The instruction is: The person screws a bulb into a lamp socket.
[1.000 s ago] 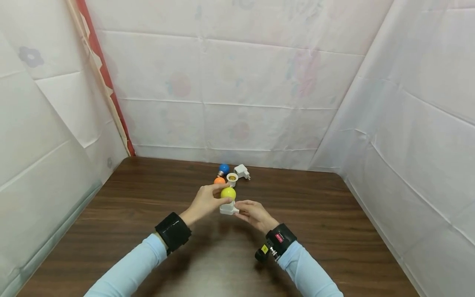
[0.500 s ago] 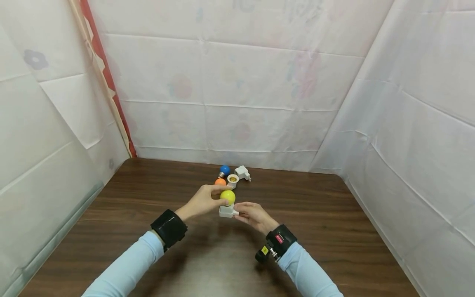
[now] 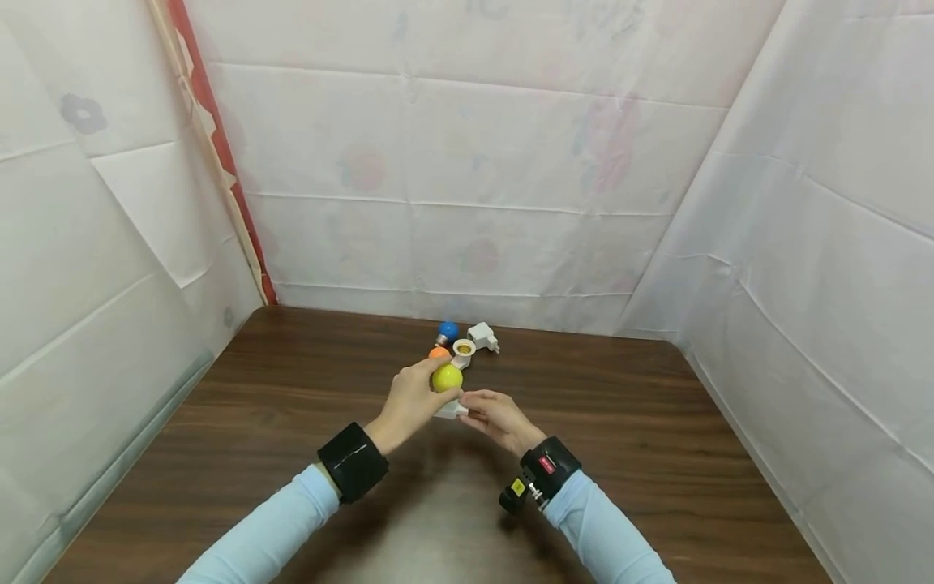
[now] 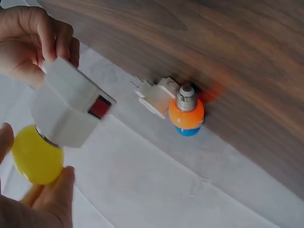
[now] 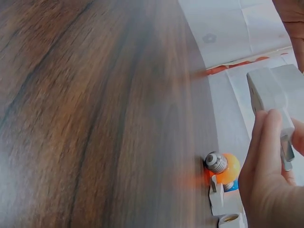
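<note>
Yellow bulb [image 3: 447,378]: we find it between the 2 hands, at the mouth of the white socket [image 4: 66,102], with a sliver of metal base showing; how deep it sits we cannot tell. It has shifted only slightly in our head view since 0.5 s ago.
Left hand [image 3: 412,401]: we see its grip spread to the bulb's width, thumb and fingers on opposite sides of the glass. It has turned since the earlier frame, fingers aimed more toward the back and thumb lower on the bulb, so it now hides more of the white socket from us.
Right hand [image 3: 499,418]: its grip is nearly closed, pinching the narrow end of the white socket; we see little change in its place.
Socket edge: our left wrist view shows a red patch [image 4: 99,107] there.
Counter [image 3: 620,454]: beyond the hands we see the orange bulb [image 4: 185,118], blue bulb [image 3: 448,330], round-mouthed socket [image 3: 464,349] and pronged plug [image 3: 482,337] grouped together, lying as before.
</note>
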A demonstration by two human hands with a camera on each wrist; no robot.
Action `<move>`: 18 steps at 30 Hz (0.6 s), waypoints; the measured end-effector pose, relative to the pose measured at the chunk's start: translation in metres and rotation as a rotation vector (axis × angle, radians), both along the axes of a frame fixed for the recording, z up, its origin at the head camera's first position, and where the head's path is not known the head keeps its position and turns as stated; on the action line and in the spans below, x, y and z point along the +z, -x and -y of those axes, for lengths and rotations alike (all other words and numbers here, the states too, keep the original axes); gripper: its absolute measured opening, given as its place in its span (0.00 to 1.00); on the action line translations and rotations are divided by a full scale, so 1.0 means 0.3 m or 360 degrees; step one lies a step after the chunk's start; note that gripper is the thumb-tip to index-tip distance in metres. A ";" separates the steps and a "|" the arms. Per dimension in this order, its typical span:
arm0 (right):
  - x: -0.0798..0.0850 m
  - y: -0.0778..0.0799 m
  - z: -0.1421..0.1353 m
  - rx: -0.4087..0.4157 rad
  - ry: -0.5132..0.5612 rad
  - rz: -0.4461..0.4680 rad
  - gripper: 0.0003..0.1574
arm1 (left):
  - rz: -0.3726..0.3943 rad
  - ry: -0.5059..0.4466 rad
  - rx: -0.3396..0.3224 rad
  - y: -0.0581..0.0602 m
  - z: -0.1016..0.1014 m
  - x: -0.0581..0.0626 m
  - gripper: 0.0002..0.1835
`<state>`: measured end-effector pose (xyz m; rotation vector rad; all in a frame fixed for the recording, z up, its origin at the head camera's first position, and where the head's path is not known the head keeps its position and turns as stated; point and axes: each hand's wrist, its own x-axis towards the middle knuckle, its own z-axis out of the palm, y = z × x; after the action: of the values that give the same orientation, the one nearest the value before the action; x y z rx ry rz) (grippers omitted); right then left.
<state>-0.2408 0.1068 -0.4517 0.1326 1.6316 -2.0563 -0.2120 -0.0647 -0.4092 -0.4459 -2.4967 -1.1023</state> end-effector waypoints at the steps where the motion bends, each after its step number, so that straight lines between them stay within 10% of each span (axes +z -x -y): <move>1: 0.001 0.002 0.002 -0.0005 0.0003 -0.0006 0.19 | -0.0007 -0.0004 0.0035 -0.001 -0.004 0.000 0.28; 18: -0.005 0.005 0.010 0.0014 0.0017 0.0013 0.18 | 0.0141 -0.0150 0.0025 0.004 0.026 -0.014 0.27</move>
<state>-0.2422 0.1038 -0.4530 0.1300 1.6134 -2.0546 -0.2131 -0.0725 -0.4133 -0.3571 -2.5060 -1.2527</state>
